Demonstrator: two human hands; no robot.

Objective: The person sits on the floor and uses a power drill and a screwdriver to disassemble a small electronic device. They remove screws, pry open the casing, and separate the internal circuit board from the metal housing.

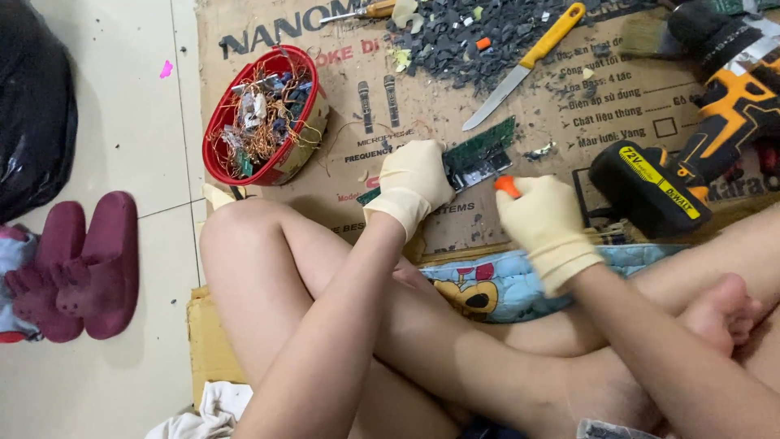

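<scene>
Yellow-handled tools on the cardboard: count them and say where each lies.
2. A yellow-handled kitchen knife lies slanted beside the dark pile of broken chips, above the green circuit board. A yellow-handled screwdriver lies at the top edge, partly cut off. Others may be hidden.

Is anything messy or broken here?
Yes. A heap of dark broken chips is strewn over the cardboard sheet, and a bare-bladed knife lies loose beside it. The red bowl holds tangled copper wire. The gloved left hand pins a green circuit board.
</scene>
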